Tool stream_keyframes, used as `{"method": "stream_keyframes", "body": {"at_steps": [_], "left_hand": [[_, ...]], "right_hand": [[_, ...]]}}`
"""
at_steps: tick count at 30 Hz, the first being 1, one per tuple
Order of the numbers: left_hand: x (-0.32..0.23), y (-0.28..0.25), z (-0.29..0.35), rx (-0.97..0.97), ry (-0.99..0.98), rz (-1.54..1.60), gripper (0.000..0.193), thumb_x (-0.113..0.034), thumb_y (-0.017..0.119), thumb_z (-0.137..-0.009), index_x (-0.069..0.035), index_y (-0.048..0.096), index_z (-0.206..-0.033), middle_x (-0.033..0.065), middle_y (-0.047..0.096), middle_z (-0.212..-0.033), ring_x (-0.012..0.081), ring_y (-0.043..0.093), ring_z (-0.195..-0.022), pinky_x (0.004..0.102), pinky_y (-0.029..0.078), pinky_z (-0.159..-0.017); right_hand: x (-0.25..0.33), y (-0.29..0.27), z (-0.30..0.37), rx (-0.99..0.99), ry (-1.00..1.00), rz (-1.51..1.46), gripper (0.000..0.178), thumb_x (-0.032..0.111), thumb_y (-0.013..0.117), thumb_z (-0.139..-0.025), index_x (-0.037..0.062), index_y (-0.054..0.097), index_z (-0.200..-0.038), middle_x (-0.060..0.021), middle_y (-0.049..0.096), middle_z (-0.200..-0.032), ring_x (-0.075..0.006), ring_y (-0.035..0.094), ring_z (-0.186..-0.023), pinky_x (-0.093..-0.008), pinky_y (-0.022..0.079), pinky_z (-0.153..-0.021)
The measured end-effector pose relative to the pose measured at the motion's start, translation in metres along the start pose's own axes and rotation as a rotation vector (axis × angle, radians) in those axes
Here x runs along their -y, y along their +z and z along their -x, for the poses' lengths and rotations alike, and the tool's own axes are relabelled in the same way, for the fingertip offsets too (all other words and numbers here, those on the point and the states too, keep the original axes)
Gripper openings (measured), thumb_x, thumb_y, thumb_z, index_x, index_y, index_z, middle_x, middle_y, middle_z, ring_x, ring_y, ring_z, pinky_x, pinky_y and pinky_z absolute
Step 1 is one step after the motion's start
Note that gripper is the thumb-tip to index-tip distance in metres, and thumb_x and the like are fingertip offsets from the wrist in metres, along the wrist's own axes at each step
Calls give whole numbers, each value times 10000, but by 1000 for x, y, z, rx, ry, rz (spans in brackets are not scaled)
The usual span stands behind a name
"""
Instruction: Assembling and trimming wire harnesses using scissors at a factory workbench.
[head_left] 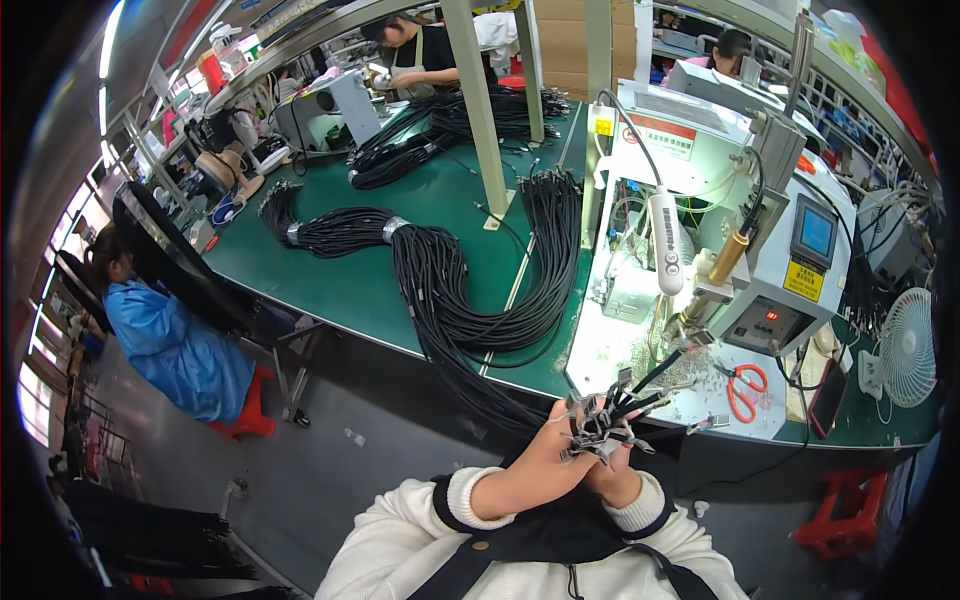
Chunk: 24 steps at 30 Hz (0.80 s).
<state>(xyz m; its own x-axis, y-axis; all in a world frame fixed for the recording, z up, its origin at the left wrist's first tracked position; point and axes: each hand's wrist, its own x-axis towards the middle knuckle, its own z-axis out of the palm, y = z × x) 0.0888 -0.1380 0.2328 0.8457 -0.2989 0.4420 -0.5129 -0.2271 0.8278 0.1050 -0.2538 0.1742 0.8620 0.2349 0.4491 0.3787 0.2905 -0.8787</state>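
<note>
Just in front of my body, at the front edge of the green table (330, 285), both hands are together at a bundle of black cable ends with silvery metal connectors (603, 428). My left hand (545, 463) is closed around the cables from the left. Close against it, my right hand (614, 478) is closed at the same bundle, its fingers partly hidden by the connectors. The long black cables (440, 285) run from my hands back over the table in a thick loop. Silver bands tie them in places.
Right of the table stands a white bench machine (770, 320) with a small screen. A white handheld tool (665, 245) hangs before it. Red-handled pliers (742, 392), a phone (829, 398) and a white fan (906, 345) lie or stand nearby. Coworkers sit left and behind; metal posts (478, 110) rise from the table.
</note>
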Motion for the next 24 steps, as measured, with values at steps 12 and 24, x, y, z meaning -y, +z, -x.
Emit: {"method": "stream_keyframes", "body": {"at_steps": [12, 24], "left_hand": [[-8, -6, -13, 36, -347, 839, 209, -16, 501, -829, 2, 486, -1037, 80, 562, -1000, 146, 534, -933, 283, 412, -840], [-4, -17, -19, -36, -420, 799, 223, -79, 511, -834, 12, 481, -1036, 96, 580, -809, 162, 566, -703, 287, 462, -654]], "right_hand": [[25, -12, 2, 94, 245, 222, 331, 109, 384, -840, -77, 468, -1100, -150, 555, -1053, -211, 559, -921, -285, 410, -822], [25, 8, 13, 156, 222, 365, 329, 173, 430, -862, -72, 475, -1077, -212, 509, -1051, -297, 556, -785, -313, 429, -752]]}}
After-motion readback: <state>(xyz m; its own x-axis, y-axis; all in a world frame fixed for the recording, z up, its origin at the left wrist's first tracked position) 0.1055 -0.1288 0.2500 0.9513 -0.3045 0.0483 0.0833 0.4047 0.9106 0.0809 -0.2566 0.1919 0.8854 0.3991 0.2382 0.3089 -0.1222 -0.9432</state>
